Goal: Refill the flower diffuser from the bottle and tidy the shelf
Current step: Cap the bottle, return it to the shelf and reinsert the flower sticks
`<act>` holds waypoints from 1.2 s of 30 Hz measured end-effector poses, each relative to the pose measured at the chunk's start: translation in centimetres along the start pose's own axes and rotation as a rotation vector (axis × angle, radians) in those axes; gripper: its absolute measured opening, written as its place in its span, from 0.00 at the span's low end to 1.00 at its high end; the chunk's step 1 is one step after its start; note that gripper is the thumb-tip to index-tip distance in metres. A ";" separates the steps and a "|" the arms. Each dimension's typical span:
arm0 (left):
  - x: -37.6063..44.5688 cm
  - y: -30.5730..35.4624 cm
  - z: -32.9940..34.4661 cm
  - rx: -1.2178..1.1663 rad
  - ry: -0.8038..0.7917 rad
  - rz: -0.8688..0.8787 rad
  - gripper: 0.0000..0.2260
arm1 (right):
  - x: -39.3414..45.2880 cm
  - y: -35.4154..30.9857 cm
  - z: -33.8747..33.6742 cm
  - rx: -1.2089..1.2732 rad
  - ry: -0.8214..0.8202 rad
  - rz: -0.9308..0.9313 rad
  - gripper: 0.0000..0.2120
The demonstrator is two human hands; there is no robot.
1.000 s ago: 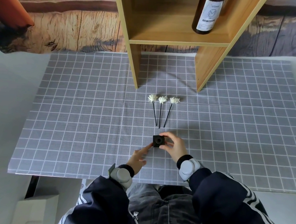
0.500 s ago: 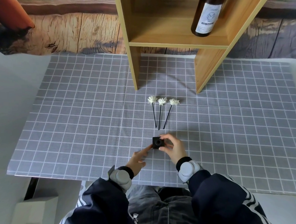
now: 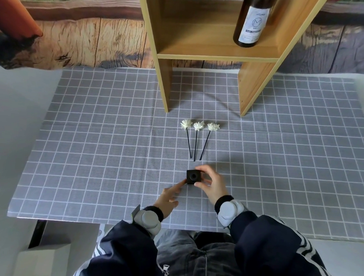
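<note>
Two hands on the black diffuser cube (image 3: 193,176), right hand (image 3: 211,184) gripping, left hand (image 3: 169,197) fingertip touching

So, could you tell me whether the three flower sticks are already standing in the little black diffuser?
No, the three flower sticks lie flat on the cloth beyond the black diffuser.

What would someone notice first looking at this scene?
Probably the two hands meeting at a small black cube on the checked cloth: the right hand grips it, the left hand touches its corner. Just beyond lie three white flowers, and a dark bottle stands on the wooden shelf.
</note>
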State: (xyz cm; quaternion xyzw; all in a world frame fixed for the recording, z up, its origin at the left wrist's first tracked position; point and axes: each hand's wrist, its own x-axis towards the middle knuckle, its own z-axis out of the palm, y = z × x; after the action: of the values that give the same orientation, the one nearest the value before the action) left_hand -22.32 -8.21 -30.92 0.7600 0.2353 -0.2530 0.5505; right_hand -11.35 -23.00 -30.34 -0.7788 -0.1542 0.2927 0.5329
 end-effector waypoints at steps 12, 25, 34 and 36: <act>0.2 0.2 0.0 0.023 0.000 0.005 0.37 | 0.1 -0.2 -0.1 -0.029 0.003 -0.036 0.17; 0.1 0.3 -0.1 0.041 0.005 0.003 0.37 | 0.3 -0.3 0.1 0.007 0.045 0.008 0.16; 0.1 0.1 -0.2 0.031 0.015 0.004 0.36 | 3.1 -1.9 -2.5 -0.201 -0.160 0.107 0.13; 0.0 0.0 -0.2 0.025 0.017 0.003 0.35 | 5.3 -1.8 -3.1 -0.261 -0.051 0.183 0.06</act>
State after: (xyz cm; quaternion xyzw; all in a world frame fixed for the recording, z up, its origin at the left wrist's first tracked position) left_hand -22.24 -8.05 -30.88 0.7692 0.2358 -0.2488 0.5393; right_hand -5.12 -21.66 -29.46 -0.8446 -0.1327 0.3370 0.3942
